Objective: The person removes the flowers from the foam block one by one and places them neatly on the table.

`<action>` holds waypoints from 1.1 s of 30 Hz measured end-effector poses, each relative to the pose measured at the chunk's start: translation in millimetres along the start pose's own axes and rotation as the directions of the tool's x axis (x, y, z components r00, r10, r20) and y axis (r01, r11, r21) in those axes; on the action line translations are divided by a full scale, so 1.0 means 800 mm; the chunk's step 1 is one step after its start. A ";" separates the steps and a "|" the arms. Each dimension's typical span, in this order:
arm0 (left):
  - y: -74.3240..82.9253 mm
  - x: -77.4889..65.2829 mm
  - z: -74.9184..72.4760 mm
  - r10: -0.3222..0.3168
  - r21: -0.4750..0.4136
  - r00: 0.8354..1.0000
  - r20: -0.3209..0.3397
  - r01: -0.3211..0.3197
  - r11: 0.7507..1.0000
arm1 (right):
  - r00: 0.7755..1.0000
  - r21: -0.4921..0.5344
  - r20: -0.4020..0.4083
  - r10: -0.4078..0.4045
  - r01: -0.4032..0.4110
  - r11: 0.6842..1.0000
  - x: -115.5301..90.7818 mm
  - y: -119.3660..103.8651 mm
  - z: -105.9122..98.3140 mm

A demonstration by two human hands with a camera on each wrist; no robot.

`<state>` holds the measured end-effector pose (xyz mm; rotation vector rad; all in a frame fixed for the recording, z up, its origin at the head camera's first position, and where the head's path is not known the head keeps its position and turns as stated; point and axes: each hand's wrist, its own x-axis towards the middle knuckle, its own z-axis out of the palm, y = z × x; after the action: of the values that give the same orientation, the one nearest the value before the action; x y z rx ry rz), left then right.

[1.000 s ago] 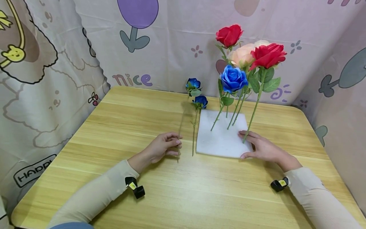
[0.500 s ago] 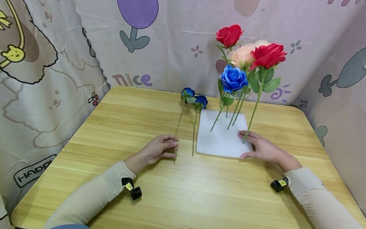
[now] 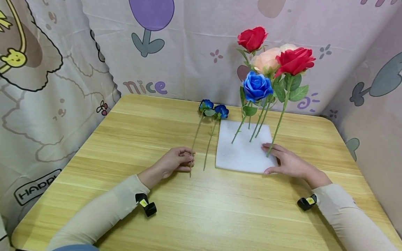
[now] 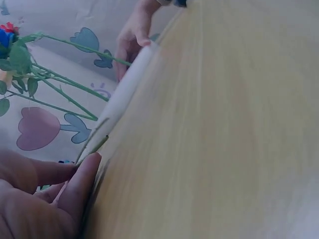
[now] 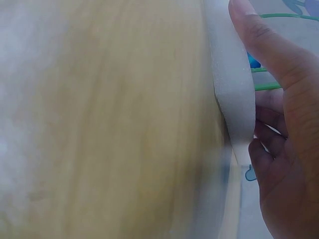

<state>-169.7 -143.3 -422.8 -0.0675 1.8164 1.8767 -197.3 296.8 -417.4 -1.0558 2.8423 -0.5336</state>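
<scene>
In the head view, my left hand (image 3: 174, 162) pinches the thin stem of a blue rose (image 3: 206, 104) near its lower end, thumb against fingers. This rose lies low along the table, its bloom at the far end. Just right of it lies a second blue rose (image 3: 221, 111), the two blooms almost touching. My right hand (image 3: 290, 162) rests on the near right corner of a white foam board (image 3: 240, 158), thumb at the front edge and fingers on top. In the right wrist view, the thumb lies against the foam (image 5: 232, 74).
Several roses stand in the foam: a blue rose (image 3: 257, 86), a red rose (image 3: 252, 39), another red rose (image 3: 294, 61) close to my right fingers, and a peach rose (image 3: 266, 60). Printed cloth (image 3: 188, 59) hangs behind the wooden table (image 3: 201, 212).
My left hand has moved left with the blue rose, whose bloom has come down beside the other. The second rose's stem end has swung left. My right hand has stayed put.
</scene>
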 end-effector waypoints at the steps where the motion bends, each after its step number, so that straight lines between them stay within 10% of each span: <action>1: 0.001 0.000 0.000 0.008 0.034 1.000 -0.004 -0.007 0.999 | 1.000 0.001 0.001 0.001 -0.001 1.000 0.000 0.000 0.000; 17: 0.004 0.008 0.006 0.108 0.313 0.993 0.055 -0.120 0.942 | 1.000 0.003 -0.002 -0.003 0.003 1.000 0.000 0.002 0.002; 26: 0.007 0.011 0.003 0.186 0.618 0.983 0.004 -0.148 0.772 | 1.000 0.011 0.001 0.006 -0.006 1.000 0.000 0.001 0.001; 33: 0.012 0.010 0.001 0.177 0.675 0.983 0.041 -0.158 0.721 | 1.000 0.015 0.015 0.017 -0.017 1.000 0.000 -0.002 -0.001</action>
<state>-180.1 -139.8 -416.8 0.3477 2.4849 1.1959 -196.3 296.0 -416.2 -1.0277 2.8273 -0.5437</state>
